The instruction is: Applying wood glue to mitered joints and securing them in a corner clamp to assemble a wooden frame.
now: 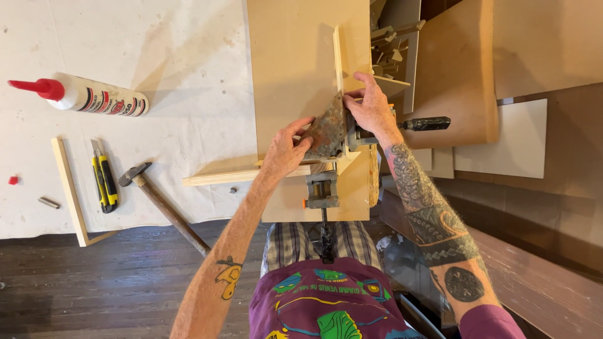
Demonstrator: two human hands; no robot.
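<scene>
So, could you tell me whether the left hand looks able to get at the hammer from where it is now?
Probably yes. The left hand rests on the rusty corner clamp, and the hammer lies in the open on the white cloth to its left, nothing covering it. The hand would have to let go first.

**White-covered floor sheet and what lies on it**

A stained white sheet [188,56] covers the dark plank floor [94,282]. On it lie a glue bottle [94,95] with red nozzle, a yellow utility knife [103,179], a hammer [164,207], a thin wooden strip [69,188] and a fibreboard panel [292,69].
</scene>
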